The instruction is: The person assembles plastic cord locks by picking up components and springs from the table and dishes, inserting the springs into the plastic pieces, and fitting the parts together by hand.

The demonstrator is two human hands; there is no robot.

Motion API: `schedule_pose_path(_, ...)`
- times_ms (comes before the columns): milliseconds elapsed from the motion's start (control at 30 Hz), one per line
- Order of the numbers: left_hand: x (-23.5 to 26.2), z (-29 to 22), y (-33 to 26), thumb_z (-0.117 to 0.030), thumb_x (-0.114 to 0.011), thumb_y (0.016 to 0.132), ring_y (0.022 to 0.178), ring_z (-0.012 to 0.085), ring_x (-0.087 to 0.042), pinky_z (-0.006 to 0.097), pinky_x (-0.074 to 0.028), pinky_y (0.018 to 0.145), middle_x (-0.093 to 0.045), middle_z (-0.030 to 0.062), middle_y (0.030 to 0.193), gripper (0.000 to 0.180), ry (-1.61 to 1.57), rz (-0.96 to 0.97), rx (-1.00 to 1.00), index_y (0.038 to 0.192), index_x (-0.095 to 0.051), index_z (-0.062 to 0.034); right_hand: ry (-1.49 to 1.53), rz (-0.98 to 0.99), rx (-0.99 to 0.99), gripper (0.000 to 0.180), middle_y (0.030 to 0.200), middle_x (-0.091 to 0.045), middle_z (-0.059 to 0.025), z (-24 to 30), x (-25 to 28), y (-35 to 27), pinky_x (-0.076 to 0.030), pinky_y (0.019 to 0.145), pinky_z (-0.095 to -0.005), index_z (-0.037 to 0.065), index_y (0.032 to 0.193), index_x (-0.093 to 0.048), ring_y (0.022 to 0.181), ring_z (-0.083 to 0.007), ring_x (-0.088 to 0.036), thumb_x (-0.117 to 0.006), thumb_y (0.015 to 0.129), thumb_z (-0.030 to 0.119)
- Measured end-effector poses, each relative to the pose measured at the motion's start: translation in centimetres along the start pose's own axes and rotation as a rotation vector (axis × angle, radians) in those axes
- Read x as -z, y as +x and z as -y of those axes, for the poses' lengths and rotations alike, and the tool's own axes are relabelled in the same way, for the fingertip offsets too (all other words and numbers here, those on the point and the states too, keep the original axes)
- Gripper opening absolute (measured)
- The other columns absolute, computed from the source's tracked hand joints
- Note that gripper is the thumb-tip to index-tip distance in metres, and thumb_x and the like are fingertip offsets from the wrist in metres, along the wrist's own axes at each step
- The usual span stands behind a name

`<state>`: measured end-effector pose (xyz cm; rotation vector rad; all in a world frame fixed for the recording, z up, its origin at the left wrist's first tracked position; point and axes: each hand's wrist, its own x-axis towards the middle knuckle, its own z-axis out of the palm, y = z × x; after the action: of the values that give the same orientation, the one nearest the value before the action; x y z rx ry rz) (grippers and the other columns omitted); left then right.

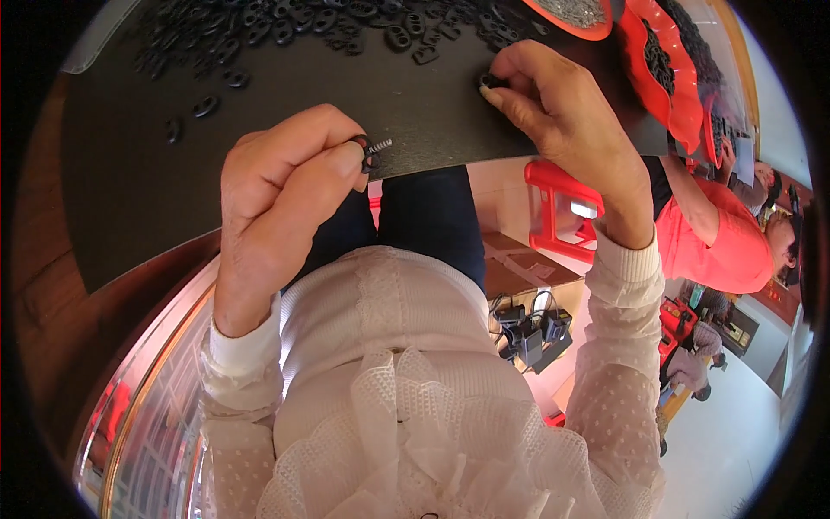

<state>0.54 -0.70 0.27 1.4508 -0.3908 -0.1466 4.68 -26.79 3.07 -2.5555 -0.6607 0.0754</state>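
Note:
Near the table's front edge, my left hand (290, 186) is closed in a pinch on a small black cord lock part (370, 161) with two holes. A short metal spring (381, 145) sticks out of it toward the right. Farther right and a little farther back, my right hand (553, 108) has thumb and forefinger closed on another small black plastic cord lock part (491, 80), mostly hidden by the fingertips. The two hands are well apart. Along the far side of the dark table (285, 195) lies a spread of black cord lock pieces (281, 30).
Two loose black pieces (205, 106) lie at the left. At the far right stand a red dish of springs (575, 10) and a red scalloped tray (635, 43) of black parts. A red stool (553, 208) and a carton (527, 268) with black adapters are below. People sit at right.

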Motion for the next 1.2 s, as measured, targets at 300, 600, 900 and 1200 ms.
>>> schedule_pose_path(300,0.0,-0.9,-0.3,-0.006,-0.052,0.085,0.057,0.0036,-0.041,0.021,-0.030,0.051,-0.052,-0.0004,0.063,0.013,0.021,-0.015,0.045,0.077,-0.056,0.0023,-0.104,-0.051,0.101,0.017,0.083,-0.058,-0.0201,0.7,-0.2,-0.3,-0.046,0.068,-0.0452,0.001,0.091,-0.056,0.080,-0.0408,-0.058,-0.062,0.083,0.015)
schedule_pose_path(600,-0.1,-0.8,-0.3,-0.006,-0.052,0.086,0.057,0.0026,-0.040,0.021,-0.030,0.051,-0.051,-0.0019,0.063,0.013,0.007,-0.047,0.069,0.077,-0.056,0.0019,0.268,-0.121,0.030,0.018,0.069,-0.056,-0.0053,2.5,-1.1,-0.8,-0.042,0.053,-0.0312,0.001,0.085,-0.060,0.061,-0.0202,-0.055,-0.065,0.086,0.018)
schedule_pose_path(900,-0.4,-0.8,-0.2,-0.002,-0.053,0.085,0.059,0.0037,-0.043,0.021,-0.032,0.052,-0.051,-0.0015,0.063,0.011,-0.107,-0.046,0.075,0.076,-0.056,0.0026,0.985,0.011,-0.302,0.024,0.061,-0.054,0.0027,6.6,-1.5,0.1,-0.031,0.045,-0.0190,0.001,0.078,-0.062,0.050,-0.0019,-0.043,-0.064,0.090,0.022)
schedule_pose_path(1200,-0.1,-1.1,-0.1,-0.003,-0.051,0.085,0.059,0.0054,-0.045,0.022,-0.035,0.053,-0.051,0.0007,0.063,0.012,-0.089,-0.033,0.073,0.076,-0.056,0.0040,0.984,-0.013,-0.323,0.023,0.061,-0.056,0.0023,7.7,-1.3,0.4,-0.031,0.045,-0.0191,0.001,0.076,-0.062,0.050,-0.0018,-0.044,-0.063,0.090,0.020)
